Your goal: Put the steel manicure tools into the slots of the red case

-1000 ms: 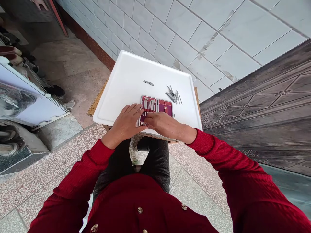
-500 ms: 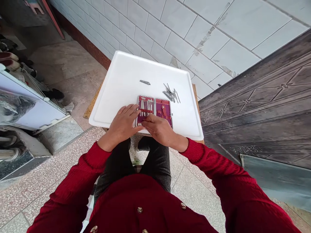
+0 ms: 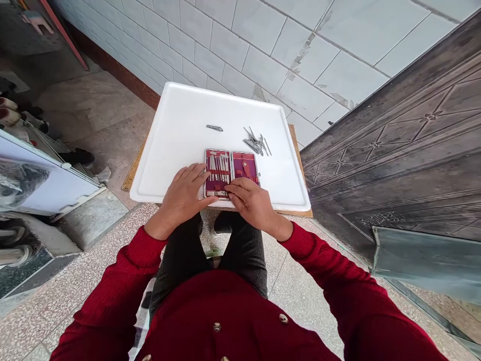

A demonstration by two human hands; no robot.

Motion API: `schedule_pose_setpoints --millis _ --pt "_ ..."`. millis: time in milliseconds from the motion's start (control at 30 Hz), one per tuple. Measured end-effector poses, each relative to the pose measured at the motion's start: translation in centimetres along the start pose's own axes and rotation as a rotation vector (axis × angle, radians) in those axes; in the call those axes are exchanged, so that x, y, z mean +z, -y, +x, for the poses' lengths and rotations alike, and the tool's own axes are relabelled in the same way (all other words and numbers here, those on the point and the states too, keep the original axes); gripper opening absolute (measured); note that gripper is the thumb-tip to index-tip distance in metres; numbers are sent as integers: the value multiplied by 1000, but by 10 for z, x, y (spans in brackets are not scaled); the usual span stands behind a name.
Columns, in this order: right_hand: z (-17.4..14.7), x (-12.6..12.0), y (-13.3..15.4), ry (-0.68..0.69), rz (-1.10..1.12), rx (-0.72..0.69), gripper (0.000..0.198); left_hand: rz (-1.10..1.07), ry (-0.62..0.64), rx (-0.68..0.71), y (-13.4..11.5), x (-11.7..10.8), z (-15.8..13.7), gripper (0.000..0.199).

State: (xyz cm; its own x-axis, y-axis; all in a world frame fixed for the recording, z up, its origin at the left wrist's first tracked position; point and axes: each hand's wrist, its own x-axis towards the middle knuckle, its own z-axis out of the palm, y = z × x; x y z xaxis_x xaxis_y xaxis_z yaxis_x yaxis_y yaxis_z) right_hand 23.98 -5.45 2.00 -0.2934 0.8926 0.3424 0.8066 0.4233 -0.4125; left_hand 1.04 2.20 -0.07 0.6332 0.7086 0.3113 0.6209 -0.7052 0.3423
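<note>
An open manicure case (image 3: 241, 156) with a red-purple lining lies near the tray's front edge. Its left half holds several slim metal tools (image 3: 220, 163) under a red band. Along the bottom of that half lies a small nail clipper (image 3: 217, 193). My right hand (image 3: 251, 203) has its fingertips pinched together at the clipper's right end, partly covering it. My left hand (image 3: 184, 194) is open, fingers spread, against the case's left edge. In the case's right half there is a red strap with a snap (image 3: 246, 166); my right hand hides its lower part.
The white tray (image 3: 180, 108) rests on a wooden table (image 3: 131, 168). Beyond the case lie a single nail clipper (image 3: 214, 128) and a pile of metal tools (image 3: 255, 144). A tiled wall (image 3: 225, 37) stands behind, with a dark carved panel (image 3: 361, 145) at right.
My right hand's fingertips have shifted slightly right along the case's bottom, uncovering more of the clipper there. My left hand stays at the case's edge. The view has shifted a little.
</note>
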Motion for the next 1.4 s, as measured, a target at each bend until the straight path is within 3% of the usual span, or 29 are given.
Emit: schedule_pose_setpoints --millis 200,333,533,667,800,900,1400 --pt "0 3 -2 -2 -15 -31 30 20 -14 20 1 0 0 63" --pt "17 -4 -11 -20 28 -93 25 11 -40 24 2 0 -2 61" --pt "110 -26 -39 -19 -141 23 20 31 -33 12 -1 -2 -3 61" --pt "183 -21 -57 94 -344 142 22 34 -16 -12 -3 -3 -3 62" --pt "224 -8 -64 267 -474 199 26 29 3 -25 -4 -4 -3 63" --pt "235 -2 -62 363 -522 184 28 29 8 -27 -5 -5 -4 65" --pt "231 -3 -40 560 -793 -46 31 35 46 -46 -8 -8 -3 65"
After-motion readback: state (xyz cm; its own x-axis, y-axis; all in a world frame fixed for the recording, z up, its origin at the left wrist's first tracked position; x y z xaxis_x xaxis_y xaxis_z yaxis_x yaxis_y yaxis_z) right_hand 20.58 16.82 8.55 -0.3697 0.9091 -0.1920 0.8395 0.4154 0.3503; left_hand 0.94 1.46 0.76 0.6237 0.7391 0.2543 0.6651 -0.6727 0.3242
